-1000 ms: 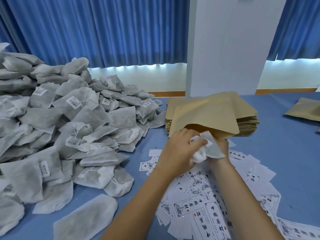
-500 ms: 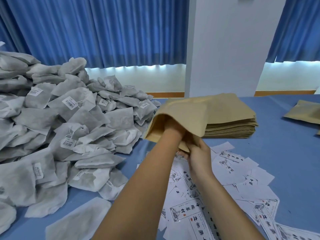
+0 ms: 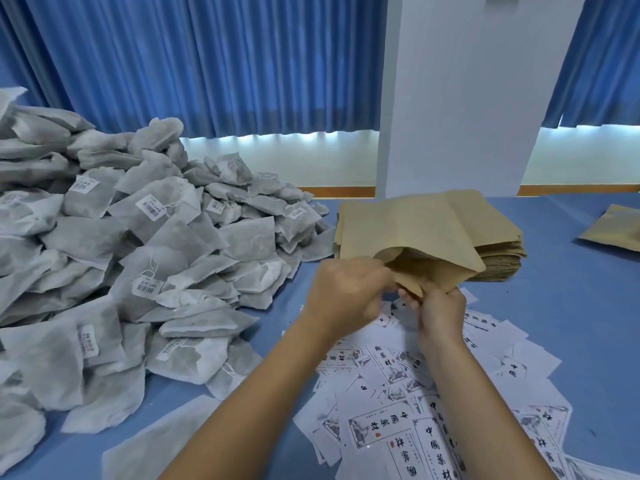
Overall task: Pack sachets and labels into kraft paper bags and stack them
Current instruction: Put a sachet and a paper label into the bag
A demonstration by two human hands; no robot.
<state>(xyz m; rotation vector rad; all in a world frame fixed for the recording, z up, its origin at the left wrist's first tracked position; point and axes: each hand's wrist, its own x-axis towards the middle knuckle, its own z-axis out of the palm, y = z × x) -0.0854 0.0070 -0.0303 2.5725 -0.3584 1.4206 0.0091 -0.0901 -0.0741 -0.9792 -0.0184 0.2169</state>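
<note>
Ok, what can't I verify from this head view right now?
All in the head view:
Inside the kraft bag: hidden by its own paper wall.
Left hand grip at the bag mouth: motion-blurred.
Barcode tags on the sachets: too small to read.
Another brown bag: cut off by the right edge.

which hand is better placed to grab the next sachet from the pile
Left, probably. The left hand is nearer the sachet pile, which lies on its side; the right hand pinches the bag mouth.

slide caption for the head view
Right hand holds kraft bag open, left hand at its mouth, beside sachet pile and labels
</note>
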